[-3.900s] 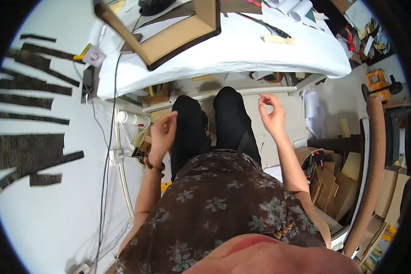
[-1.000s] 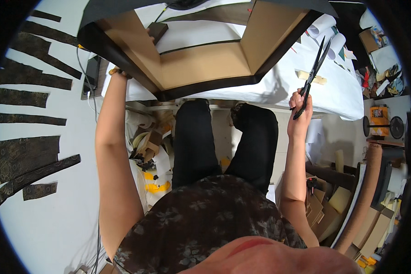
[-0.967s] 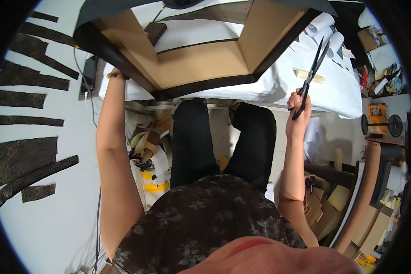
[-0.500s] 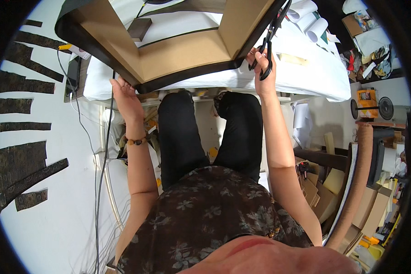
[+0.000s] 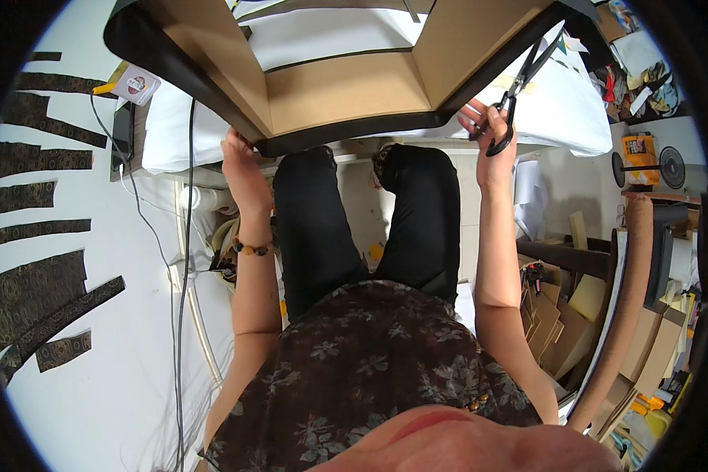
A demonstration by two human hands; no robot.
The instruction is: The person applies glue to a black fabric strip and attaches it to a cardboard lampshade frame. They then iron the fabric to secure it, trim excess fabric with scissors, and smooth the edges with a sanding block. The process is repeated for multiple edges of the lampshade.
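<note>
Long black scissors (image 5: 519, 84) in right hand (image 5: 492, 132), beside boxy tan-lined frame (image 5: 346, 88).

Blk/tan frame (image 5: 348, 93), blk scissors (image 5: 519, 83), brn floral top (image 5: 370, 350)

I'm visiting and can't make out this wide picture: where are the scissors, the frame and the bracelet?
Scissors (image 5: 520, 81), head view: near the pivot.
Frame (image 5: 348, 93), head view: near side's tan inner face.
Bracelet (image 5: 249, 251), head view: the beads.
</note>
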